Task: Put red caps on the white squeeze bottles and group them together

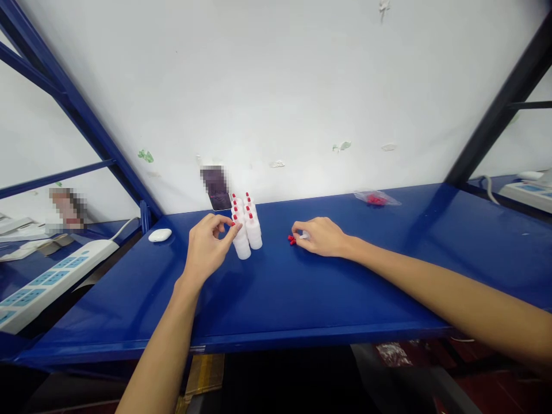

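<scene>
Several small white bottles with red caps (246, 229) stand in a tight group on the blue shelf (302, 293), near the back wall. My left hand (209, 247) is beside them, thumb and forefinger pinched at the red cap of the nearest bottle. To the right, my right hand (322, 236) rests on the shelf with its fingers curled over a small white piece. A few loose red caps (292, 239) lie at its fingertips.
A white oval case (160, 234) lies at the shelf's left end. A clear bag of red caps (376, 199) sits at the back right. A dark phone (218, 190) leans on the wall. White power strips (47, 283) lie on the neighbouring shelves.
</scene>
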A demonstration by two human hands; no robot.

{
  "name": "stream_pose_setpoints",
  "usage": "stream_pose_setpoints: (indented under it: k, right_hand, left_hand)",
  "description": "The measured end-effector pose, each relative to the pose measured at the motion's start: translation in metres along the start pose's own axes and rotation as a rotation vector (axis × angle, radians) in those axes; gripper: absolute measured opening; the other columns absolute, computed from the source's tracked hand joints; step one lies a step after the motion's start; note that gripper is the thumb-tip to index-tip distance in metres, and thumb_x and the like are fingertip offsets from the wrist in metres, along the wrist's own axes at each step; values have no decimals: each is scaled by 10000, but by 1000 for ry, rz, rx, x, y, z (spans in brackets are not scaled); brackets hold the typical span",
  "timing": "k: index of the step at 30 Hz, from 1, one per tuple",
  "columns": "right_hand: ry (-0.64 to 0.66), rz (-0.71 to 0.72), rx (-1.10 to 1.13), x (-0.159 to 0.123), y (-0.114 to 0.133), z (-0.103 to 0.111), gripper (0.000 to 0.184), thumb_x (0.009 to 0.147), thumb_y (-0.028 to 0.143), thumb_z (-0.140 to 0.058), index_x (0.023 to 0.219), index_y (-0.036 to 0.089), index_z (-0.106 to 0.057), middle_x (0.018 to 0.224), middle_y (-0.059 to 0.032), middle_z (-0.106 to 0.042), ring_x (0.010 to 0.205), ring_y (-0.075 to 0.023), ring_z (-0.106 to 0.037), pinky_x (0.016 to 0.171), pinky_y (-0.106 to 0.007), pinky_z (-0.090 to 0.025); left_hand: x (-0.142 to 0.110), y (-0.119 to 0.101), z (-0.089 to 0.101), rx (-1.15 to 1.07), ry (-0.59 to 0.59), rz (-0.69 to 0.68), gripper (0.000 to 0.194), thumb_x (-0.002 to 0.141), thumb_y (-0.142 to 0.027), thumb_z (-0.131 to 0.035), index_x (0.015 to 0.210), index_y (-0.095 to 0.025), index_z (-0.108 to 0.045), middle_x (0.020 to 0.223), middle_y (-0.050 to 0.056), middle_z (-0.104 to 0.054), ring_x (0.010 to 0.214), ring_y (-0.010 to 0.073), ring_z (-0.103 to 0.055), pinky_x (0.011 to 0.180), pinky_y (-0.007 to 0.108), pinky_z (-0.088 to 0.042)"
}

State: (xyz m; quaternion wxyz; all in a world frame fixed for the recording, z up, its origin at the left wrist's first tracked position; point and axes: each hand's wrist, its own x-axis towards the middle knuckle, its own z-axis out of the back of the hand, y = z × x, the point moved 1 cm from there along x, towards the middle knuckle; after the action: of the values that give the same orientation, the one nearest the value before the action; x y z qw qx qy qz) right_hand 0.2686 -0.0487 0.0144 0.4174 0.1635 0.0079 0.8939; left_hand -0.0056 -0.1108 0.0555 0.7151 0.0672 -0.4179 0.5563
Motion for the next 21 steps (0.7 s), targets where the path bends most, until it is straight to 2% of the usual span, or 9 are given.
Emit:
stream_pose_setpoints:
  k: [8,16,19,21]
  right_hand:
    - [95,107,-16,-2,5,4,244,873,269,-533,1060,252,-689,962,-32,-759,822,-206,-685,656,-271,-376]
    - [121,123,-46,-2,5,2,229,895,286,-514,1036,254,-692,955,-29,-762,805,-207,-689,613,-269,-358]
    - [124,117,-49,-2,5,3,218,889,287,-523,1024,254,-692,941,-33,-761,788,-211,-687,602,-271,-350]
    - [121,128,-29,-3,6,3,209,880,281,-534,1009,247,-695,941,-40,-759,785,-212,-684,609,-275,-359]
  left_hand:
    - [-2,1,-1,-30,22,18,268,861,-441,-609,815,-179,-645,651,-31,-490,563,105,-442,577,249,-353]
    - [-3,0,-3,-1,50,17,261,871,-429,-589,817,-180,-643,595,-50,-450,546,103,-429,576,246,-334]
    - [-3,-1,-3,9,80,18,250,863,-429,-594,869,-184,-638,591,-61,-429,533,100,-415,569,244,-326]
    - [-4,-5,-1,18,48,12,243,851,-419,-610,924,-187,-629,594,-68,-413,531,97,-408,569,240,-326]
